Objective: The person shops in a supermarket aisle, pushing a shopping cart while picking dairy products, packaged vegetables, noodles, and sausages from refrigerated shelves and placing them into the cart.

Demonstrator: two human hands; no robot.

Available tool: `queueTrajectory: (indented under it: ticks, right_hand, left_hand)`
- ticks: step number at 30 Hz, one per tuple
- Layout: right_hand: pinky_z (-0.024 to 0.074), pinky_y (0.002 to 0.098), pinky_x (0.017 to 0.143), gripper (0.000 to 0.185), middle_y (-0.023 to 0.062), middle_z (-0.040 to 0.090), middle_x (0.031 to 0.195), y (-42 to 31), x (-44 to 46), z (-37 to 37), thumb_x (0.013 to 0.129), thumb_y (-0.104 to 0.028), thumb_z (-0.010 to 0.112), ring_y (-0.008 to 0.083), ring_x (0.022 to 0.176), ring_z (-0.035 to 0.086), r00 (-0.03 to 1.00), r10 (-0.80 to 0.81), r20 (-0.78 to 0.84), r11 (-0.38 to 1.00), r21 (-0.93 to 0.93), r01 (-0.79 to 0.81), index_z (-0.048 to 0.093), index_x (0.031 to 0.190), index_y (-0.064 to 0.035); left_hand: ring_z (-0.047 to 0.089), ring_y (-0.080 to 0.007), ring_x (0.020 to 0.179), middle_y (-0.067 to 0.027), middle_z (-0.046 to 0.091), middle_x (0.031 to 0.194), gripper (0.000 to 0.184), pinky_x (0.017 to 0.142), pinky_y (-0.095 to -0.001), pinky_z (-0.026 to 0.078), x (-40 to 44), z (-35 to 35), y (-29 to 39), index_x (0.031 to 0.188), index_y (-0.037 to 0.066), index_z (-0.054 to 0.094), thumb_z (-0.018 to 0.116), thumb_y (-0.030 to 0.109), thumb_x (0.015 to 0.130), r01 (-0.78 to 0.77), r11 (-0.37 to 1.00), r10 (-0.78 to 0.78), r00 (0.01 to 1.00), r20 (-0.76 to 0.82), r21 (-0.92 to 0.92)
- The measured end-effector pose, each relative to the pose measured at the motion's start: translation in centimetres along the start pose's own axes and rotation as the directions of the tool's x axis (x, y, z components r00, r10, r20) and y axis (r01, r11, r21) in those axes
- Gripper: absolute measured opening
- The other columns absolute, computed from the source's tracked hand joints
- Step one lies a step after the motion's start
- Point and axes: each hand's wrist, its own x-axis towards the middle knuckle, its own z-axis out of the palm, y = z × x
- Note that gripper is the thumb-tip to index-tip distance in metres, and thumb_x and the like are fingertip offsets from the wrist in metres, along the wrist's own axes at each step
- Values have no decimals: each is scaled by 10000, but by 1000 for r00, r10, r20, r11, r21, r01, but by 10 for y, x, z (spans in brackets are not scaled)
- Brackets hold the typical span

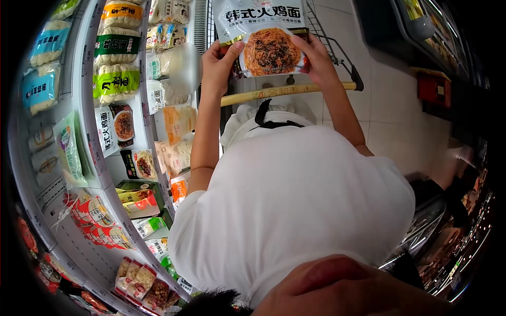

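Observation:
Between my two hands is a white noodle packet [266, 21] with a picture of reddish noodles on its front. My left hand [220, 66] grips its left edge, thumb on the front and fingers behind. On the right edge, my right hand [318, 60] holds it the same way. The packet is upright, its front turned toward me, over the shopping cart. Just below it runs the cart's yellow handle [287, 92], which the packet's lower edge nearly meets in view. A similar noodle packet [115, 129] stands on the shelf to my left.
A refrigerated shelf unit [87, 95] with several rows of packaged noodles runs along my left. The wire cart basket [329, 39] is ahead, partly hidden by the packet. Tiled floor [387, 100] lies to the right, with a dark display case [392, 31] beyond it.

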Motion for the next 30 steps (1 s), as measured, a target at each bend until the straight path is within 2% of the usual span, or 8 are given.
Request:
queueTrajectory:
  ticks: [5, 9, 12, 19, 25, 27, 29, 30]
  right_hand:
    - [531, 322, 828, 513, 122, 631, 1097, -35, 13, -78, 815, -222, 789, 166, 930, 631, 996, 74, 47, 957, -283, -58, 538, 1169, 53]
    - [532, 288, 806, 479, 125, 641, 1087, -63, 7, -116, 778, -193, 820, 158, 932, 634, 995, 82, 50, 882, -469, -49, 589, 1110, 62]
    - [539, 259, 826, 466, 27, 637, 1000, -81, 17, -131, 683, -75, 867, 166, 954, 629, 985, 62, 163, 865, -500, 28, 657, 1094, -10]
    - [556, 288, 728, 419, 59, 672, 998, -77, 87, -138, 734, -174, 853, 142, 918, 635, 934, 273, 230, 761, -645, -63, 654, 1066, -15]
    - [532, 298, 816, 455, 92, 694, 1021, -44, 235, -133, 760, -247, 834, 166, 919, 647, 926, 217, 308, 674, -733, 86, 656, 1105, -10]
    - [523, 304, 852, 466, 95, 695, 1065, -30, 283, -129, 763, -231, 827, 177, 961, 643, 921, 315, 229, 612, -791, -13, 660, 1149, -32]
    - [506, 308, 897, 496, 84, 686, 1156, 8, 326, -133, 778, -188, 797, 208, 1031, 637, 898, -11, 440, 547, -749, 374, 646, 1247, -133]
    - [506, 307, 909, 532, 64, 669, 1210, 33, 349, -141, 798, -124, 759, 227, 1042, 643, 838, -110, 534, 497, -701, 512, 612, 1299, -228]
  left_hand:
    - [605, -63, 732, -28, 691, 879, 360, 609, -214, 487, 25, 44, -6, 1073, -5, 653, 776, 240, 839, 68, 986, -98, 974, 203, 154]
    - [664, -131, 712, -114, 717, 846, 390, 644, -275, 528, 39, 69, -20, 1076, 6, 660, 781, 275, 819, -135, 797, -91, 937, 338, 589]
    - [654, -179, 680, -100, 713, 812, 314, 636, -288, 509, 37, 80, -23, 1004, 21, 688, 783, 252, 813, -210, 851, -13, 908, 419, 482]
    - [655, -150, 693, -97, 725, 837, 304, 665, -285, 506, 83, 64, -25, 1035, 27, 703, 791, 198, 800, -98, 882, -72, 938, 339, 460]
    - [637, -96, 743, -76, 734, 840, 285, 694, -260, 501, 202, 33, -43, 1021, 11, 721, 772, 215, 828, -149, 785, 9, 973, 230, 602]
    - [669, -166, 675, -115, 723, 801, 264, 654, -290, 512, 243, 17, -55, 1066, 87, 729, 737, 232, 846, -181, 552, 47, 981, 186, 814]
    - [686, -221, 657, -128, 714, 790, 241, 615, -312, 518, 286, -12, -96, 1072, 121, 733, 719, 196, 843, -347, 370, 283, 926, 252, 862]
    - [672, -287, 646, -108, 714, 814, 226, 581, -346, 516, 296, -18, -102, 1030, 167, 745, 742, 236, 815, -342, 448, 305, 927, 218, 826]
